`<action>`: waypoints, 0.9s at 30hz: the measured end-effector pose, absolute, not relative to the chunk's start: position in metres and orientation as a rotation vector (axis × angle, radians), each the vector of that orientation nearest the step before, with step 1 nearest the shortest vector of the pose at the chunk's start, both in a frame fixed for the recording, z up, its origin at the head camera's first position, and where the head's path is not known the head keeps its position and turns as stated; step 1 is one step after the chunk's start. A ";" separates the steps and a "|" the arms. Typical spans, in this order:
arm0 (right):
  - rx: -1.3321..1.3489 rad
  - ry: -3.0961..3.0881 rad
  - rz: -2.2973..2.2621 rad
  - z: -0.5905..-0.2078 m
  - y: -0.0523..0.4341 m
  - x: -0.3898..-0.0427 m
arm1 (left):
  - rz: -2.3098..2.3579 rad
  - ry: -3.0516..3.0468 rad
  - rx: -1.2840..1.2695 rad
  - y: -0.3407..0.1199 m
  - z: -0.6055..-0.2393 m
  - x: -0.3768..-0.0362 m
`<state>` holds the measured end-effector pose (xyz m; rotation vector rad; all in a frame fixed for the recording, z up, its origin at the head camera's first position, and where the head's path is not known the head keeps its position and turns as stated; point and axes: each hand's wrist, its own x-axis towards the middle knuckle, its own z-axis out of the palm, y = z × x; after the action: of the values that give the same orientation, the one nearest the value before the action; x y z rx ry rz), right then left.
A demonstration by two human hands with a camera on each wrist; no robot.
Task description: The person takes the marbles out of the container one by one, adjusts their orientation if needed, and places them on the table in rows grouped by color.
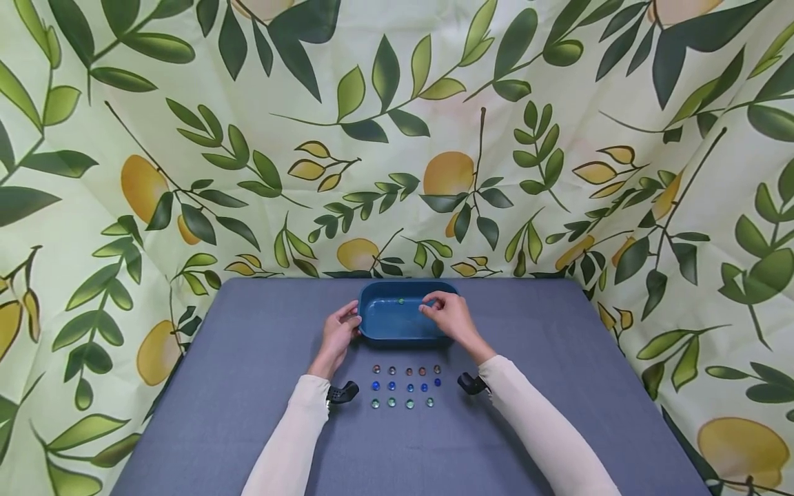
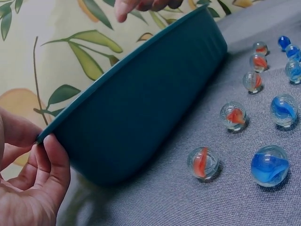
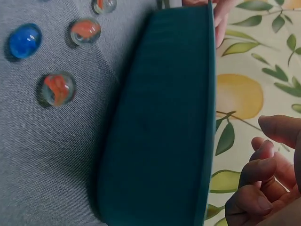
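Note:
A blue plastic tub (image 1: 397, 339) stands near the table's far edge, with one green marble (image 1: 401, 301) inside. My left hand (image 1: 338, 336) pinches the tub's left rim between thumb and fingers; the left wrist view shows this grip closely. Over the tub's right side hovers my right hand (image 1: 454, 318). Its thumb and bent fingers (image 3: 261, 169) are apart in the right wrist view, and nothing shows between them. In front of the tub lie rows of glass marbles: orange-swirled ones (image 2: 203, 162) nearest it, then blue ones (image 2: 269, 165), then green ones (image 1: 391, 401).
A grey cloth (image 1: 248, 413) covers the table. Behind and at both sides hangs a leaf-and-fruit patterned curtain (image 1: 397, 172). A black wrist device (image 1: 343, 393) sits at the left cuff, another (image 1: 473, 383) at the right.

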<state>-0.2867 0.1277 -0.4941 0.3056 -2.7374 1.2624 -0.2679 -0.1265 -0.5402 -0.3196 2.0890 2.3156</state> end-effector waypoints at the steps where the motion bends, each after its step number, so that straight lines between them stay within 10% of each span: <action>1: 0.296 -2.742 1.262 -0.495 0.127 -0.289 | 2.314 2.087 -0.319 -0.126 -0.540 -0.268; 27: 0.231 -2.796 1.303 -0.494 0.116 -0.303 | 2.297 2.081 -0.331 -0.127 -0.542 -0.269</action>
<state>-0.3026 0.1162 -0.4939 0.2314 -2.7961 1.3033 -0.2694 -0.1267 -0.5422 -0.3310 2.0808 2.2968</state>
